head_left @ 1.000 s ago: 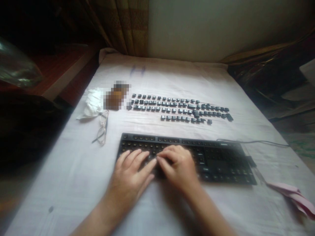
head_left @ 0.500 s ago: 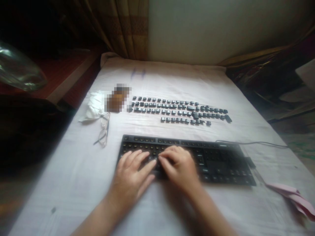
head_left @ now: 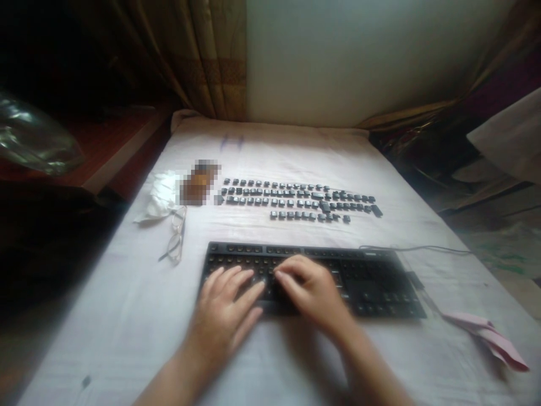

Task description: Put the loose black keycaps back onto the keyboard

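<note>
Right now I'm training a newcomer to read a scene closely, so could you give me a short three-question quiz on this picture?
1. True or false: the left hand and the right hand both rest on the keyboard.
2. What lies in rows on the far side of the keyboard? A) loose keys B) coins C) pens
3. Fill in: the glasses lie to the keyboard's ____ side, as the person sees it.

Key: 1 true; 2 A; 3 left.
</note>
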Action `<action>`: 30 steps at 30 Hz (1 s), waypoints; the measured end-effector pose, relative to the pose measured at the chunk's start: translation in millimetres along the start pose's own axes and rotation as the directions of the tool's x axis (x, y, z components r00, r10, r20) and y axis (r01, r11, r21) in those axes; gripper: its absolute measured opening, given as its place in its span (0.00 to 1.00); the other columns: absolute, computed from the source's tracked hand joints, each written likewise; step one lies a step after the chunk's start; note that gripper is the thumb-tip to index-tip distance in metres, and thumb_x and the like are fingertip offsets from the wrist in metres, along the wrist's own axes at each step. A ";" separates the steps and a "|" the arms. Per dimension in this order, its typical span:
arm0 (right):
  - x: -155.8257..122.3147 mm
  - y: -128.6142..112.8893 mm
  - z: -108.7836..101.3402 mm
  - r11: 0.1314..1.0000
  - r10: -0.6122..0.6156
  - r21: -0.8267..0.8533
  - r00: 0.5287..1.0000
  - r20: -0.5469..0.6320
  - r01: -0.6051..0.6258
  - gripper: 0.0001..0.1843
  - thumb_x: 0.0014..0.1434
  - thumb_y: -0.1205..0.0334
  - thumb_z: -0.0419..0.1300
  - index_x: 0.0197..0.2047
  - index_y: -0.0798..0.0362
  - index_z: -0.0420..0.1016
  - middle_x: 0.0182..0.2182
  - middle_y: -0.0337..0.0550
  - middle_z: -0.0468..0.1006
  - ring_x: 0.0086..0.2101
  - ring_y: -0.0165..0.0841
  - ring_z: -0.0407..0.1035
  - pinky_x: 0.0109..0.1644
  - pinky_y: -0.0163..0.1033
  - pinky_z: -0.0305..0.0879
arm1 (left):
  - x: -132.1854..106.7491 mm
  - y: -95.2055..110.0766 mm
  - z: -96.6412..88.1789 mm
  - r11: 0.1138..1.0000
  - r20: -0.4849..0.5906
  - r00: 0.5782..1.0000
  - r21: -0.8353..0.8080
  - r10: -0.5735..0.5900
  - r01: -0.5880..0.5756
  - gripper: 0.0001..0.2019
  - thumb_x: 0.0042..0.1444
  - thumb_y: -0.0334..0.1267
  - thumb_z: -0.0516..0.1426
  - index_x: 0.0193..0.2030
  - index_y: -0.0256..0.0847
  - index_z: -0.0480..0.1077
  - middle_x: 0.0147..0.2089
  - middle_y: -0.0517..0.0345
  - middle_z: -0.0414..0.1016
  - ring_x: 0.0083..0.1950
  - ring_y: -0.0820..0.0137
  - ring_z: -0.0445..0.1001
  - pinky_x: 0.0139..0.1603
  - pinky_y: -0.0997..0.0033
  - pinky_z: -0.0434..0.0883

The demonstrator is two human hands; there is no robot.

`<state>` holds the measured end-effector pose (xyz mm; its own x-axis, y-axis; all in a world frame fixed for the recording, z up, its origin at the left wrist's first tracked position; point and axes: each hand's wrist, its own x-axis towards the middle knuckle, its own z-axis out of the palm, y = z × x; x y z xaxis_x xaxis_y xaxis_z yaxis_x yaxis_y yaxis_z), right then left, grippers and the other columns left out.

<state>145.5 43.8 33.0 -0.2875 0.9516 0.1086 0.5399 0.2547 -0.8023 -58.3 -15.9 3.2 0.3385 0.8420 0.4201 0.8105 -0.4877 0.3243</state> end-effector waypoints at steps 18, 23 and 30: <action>102.4 38.1 -10.4 0.757 -0.190 -0.648 0.977 -0.092 0.086 0.08 0.61 0.63 0.60 0.39 0.49 0.83 0.44 0.47 0.80 0.45 0.41 0.69 0.48 0.43 0.61 | -2.9 -4.9 2.4 0.998 -0.018 0.999 0.051 0.032 -0.031 0.16 0.65 0.39 0.53 0.57 0.49 0.72 0.58 0.53 0.74 0.60 0.59 0.70 0.64 0.49 0.62; 114.6 37.7 -8.2 0.716 -0.129 -0.694 0.991 -0.021 0.078 0.12 0.59 0.61 0.63 0.47 0.47 0.82 0.49 0.48 0.77 0.50 0.44 0.66 0.52 0.47 0.58 | -3.4 -5.4 3.5 0.998 -0.022 0.999 0.054 0.037 -0.035 0.16 0.64 0.38 0.54 0.57 0.48 0.72 0.57 0.52 0.74 0.59 0.59 0.70 0.64 0.49 0.63; 123.0 37.6 -3.4 0.681 -0.110 -0.725 0.993 0.038 0.103 0.10 0.60 0.58 0.63 0.44 0.46 0.83 0.50 0.47 0.77 0.50 0.44 0.65 0.51 0.47 0.57 | -2.9 -4.8 3.6 0.999 -0.033 0.999 0.040 0.032 -0.030 0.16 0.65 0.39 0.53 0.57 0.49 0.72 0.57 0.53 0.75 0.59 0.59 0.70 0.64 0.49 0.63</action>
<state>133.2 171.0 18.2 -0.3748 0.9107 0.1735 0.9117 0.3961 -0.1096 -61.5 -15.2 -2.7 0.3477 0.8180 0.4582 0.8183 -0.5034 0.2776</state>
